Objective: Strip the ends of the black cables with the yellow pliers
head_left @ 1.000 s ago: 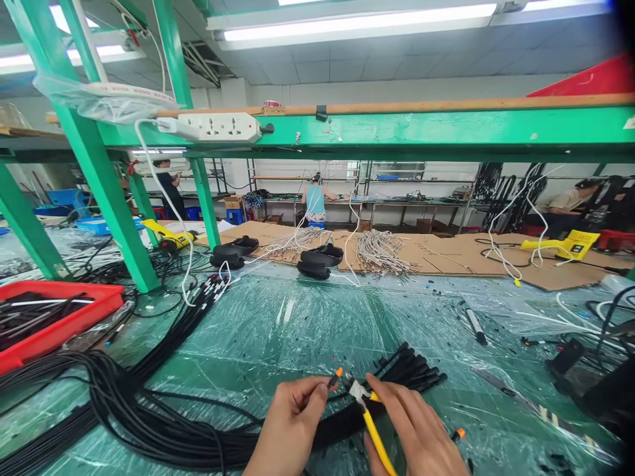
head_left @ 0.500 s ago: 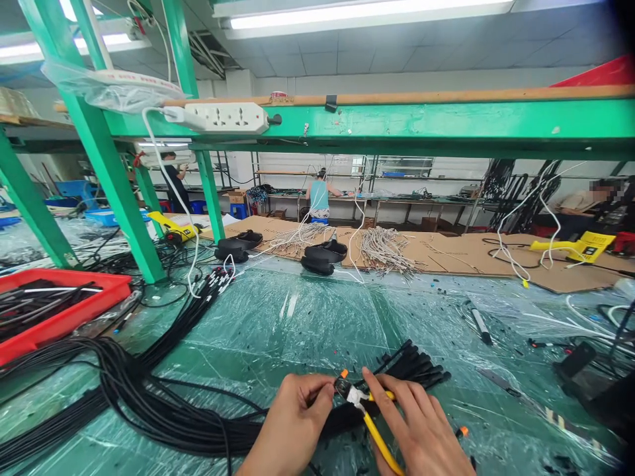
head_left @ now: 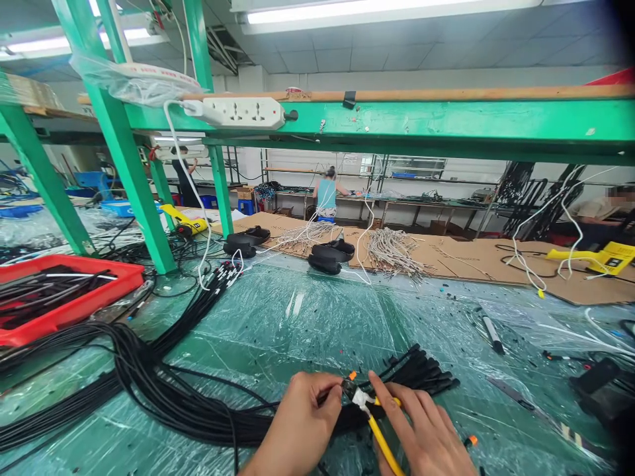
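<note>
My right hand (head_left: 421,426) is wrapped round wire cutters (head_left: 367,403) with yellow handles and dark jaws pointing away and to the left. Thumb and forefinger of my left hand (head_left: 310,413) pinch a black cable end right at those jaws. A small orange tip (head_left: 352,375) shows just beyond them; the fingers hide most of what is pinched. Under and behind both hands runs a thick bundle of black cables (head_left: 183,413), its cut-looking ends (head_left: 429,370) fanned out to the right. Another orange piece (head_left: 472,440) lies beside my right hand.
At left stands a red tray (head_left: 124,281) of cable pieces. A marker (head_left: 493,334) and a dark flat blade-like tool (head_left: 510,393) lie at right. Cardboard (head_left: 456,261) with pale cables (head_left: 394,251) spans the back, under a green frame (head_left: 446,125) with a power strip (head_left: 243,112). People work beyond.
The view has swung slightly left, so the bench and frame appear further right. Both hands keep nearly the same pose, cutters and cable end still together.
</note>
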{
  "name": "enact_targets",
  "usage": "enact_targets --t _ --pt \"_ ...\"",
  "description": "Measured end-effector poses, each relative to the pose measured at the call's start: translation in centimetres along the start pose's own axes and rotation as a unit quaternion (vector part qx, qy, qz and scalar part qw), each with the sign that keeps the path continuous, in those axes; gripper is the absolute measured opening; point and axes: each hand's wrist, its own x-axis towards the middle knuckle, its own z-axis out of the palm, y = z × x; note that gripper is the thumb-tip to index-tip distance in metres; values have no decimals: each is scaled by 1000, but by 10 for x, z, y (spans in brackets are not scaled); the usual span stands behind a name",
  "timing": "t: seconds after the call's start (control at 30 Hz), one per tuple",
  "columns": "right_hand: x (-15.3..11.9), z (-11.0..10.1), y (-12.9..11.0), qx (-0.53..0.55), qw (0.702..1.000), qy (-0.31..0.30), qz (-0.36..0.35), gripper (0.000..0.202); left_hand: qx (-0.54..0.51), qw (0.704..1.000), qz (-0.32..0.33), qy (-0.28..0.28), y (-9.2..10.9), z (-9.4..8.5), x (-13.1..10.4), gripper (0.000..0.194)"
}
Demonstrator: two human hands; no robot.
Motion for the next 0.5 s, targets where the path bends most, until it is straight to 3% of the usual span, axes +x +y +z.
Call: enact_targets --t 0.07,0.1,0.2,0.23,0.3,0.37,0.5 --pt "0 3 -7 128 988 22 79 62 24 1000 7 -1 -1 4 -1 34" --pt "0 3 -11 214 966 35 138 51 35 999 14 -8 -1 6 -2 34" --pt "4 0 -22 453 833 24 316 37 69 995 49 -48 -2 15 -5 33" --pt "6 -3 -24 506 791 7 344 39 80 993 60 -62 -3 18 -6 32" --pt "10 -10 -25 567 740 -15 361 42 96 989 73 -81 -3 24 -8 31" --pt "13 -14 -22 594 721 -19 356 42 99 988 78 -93 -4 27 -9 31" --pt "14 -13 -16 613 713 -10 341 40 71 987 99 -105 -8 29 -9 32"
